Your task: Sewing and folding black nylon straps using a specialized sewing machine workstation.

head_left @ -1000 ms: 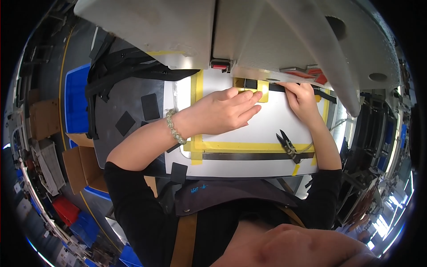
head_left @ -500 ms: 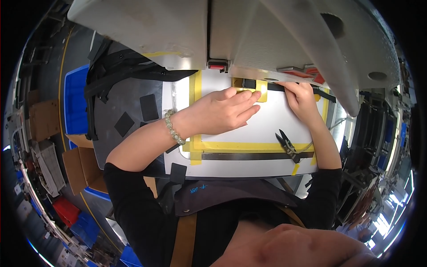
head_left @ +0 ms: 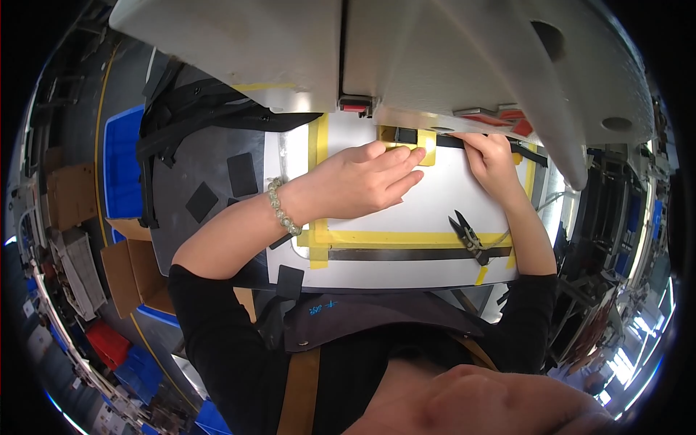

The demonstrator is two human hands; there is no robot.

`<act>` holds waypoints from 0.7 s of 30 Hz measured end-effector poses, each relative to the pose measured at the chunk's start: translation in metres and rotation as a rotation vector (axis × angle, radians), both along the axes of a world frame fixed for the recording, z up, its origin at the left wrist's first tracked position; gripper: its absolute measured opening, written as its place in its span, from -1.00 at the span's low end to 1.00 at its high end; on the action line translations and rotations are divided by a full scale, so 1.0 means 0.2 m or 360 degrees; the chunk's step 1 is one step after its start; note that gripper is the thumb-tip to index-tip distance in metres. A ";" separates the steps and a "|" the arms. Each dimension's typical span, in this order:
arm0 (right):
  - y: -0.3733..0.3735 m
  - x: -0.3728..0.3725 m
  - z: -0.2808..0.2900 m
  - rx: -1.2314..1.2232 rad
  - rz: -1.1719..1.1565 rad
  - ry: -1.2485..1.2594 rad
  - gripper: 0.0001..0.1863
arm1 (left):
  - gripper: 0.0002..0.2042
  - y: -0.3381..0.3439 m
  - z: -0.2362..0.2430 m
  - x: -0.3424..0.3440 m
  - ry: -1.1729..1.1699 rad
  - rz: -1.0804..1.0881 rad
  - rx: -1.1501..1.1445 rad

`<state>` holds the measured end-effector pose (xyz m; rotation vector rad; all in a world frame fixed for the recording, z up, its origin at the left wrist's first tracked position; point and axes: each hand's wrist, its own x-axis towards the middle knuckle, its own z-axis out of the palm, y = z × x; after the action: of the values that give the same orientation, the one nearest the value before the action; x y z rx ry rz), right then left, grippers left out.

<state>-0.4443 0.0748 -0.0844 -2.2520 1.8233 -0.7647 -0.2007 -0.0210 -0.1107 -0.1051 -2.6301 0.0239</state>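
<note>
My left hand (head_left: 368, 181), a beaded bracelet (head_left: 277, 206) at its wrist, reaches in with fingers stretched out and slightly apart. Its fingertips rest at the lower edge of a yellow plate (head_left: 428, 155) under the machine head. On that plate sits a small black piece (head_left: 406, 135). Right of it a black strap (head_left: 451, 142) runs under my right hand (head_left: 493, 163) and out to the right. The right thumb and fingers are closed on this strap, their tips partly hidden by the machine. Thread snips (head_left: 470, 239) lie on the white work surface (head_left: 442, 196) below that hand.
The grey machine arm (head_left: 449, 65) overhangs the far side. Black straps (head_left: 210, 119) are heaped at the left, near several black patches (head_left: 243, 174). Yellow tape (head_left: 406, 239) borders the work surface. Left of the table stand a blue bin (head_left: 123, 163) and a cardboard box (head_left: 134, 272).
</note>
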 end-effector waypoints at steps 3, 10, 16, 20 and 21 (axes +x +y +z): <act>-0.01 0.00 0.00 -0.0011 0.0023 0.0031 -0.76 | -0.78 0.00 0.00 0.00 -0.0022 0.0008 0.0069; 0.04 -0.08 -0.11 0.0086 -0.0112 -0.0063 -0.75 | -0.79 0.01 0.01 -0.01 0.0010 0.0037 0.0033; 0.05 -0.08 -0.10 0.0062 -0.0107 0.0241 -0.79 | -0.76 0.02 0.04 -0.01 -0.0020 0.0040 0.0142; 0.03 -0.06 -0.03 -0.0028 -0.0145 0.0194 -0.83 | -0.76 0.03 0.04 -0.01 -0.0068 0.0057 0.0178; 0.02 -0.05 -0.02 -0.0069 -0.0128 0.0223 -0.82 | -0.76 0.03 0.04 -0.01 -0.0072 0.0055 0.0178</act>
<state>-0.4549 0.0793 -0.0879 -2.3258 1.9889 -0.6815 -0.2024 -0.0151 -0.1020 -0.0222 -2.6716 -0.1147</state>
